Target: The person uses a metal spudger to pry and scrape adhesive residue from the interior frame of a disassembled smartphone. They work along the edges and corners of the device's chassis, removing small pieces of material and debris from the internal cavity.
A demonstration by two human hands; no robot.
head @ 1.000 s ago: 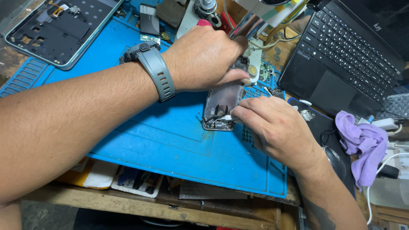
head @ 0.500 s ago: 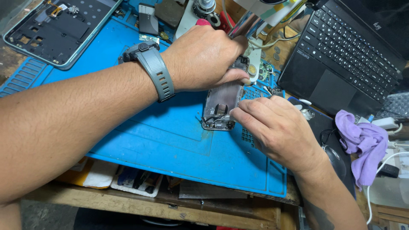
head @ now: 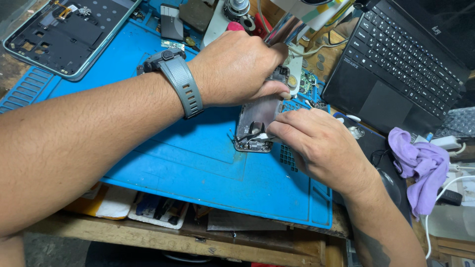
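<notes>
On the blue mat (head: 163,163), left hand (head: 237,66) clamps the opened phone (head: 257,121); right hand (head: 316,141) grip pinches a small part inside.

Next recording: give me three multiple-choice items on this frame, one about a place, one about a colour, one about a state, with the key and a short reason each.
1. Where does the opened phone lie?
A. on the laptop
B. on the blue work mat
C. on the floor

2. What colour is the crumpled cloth at the right?
A. purple
B. yellow
C. black

3. How is the left hand placed?
A. lifted clear of everything
B. holding the cloth
C. pressing down on the phone's upper end

Key: 1 B, the phone rests on the blue work mat, left of the laptop. 2 A, the cloth is pale purple. 3 C, the left hand covers the phone's upper end while the right hand works at its lower end.
</notes>
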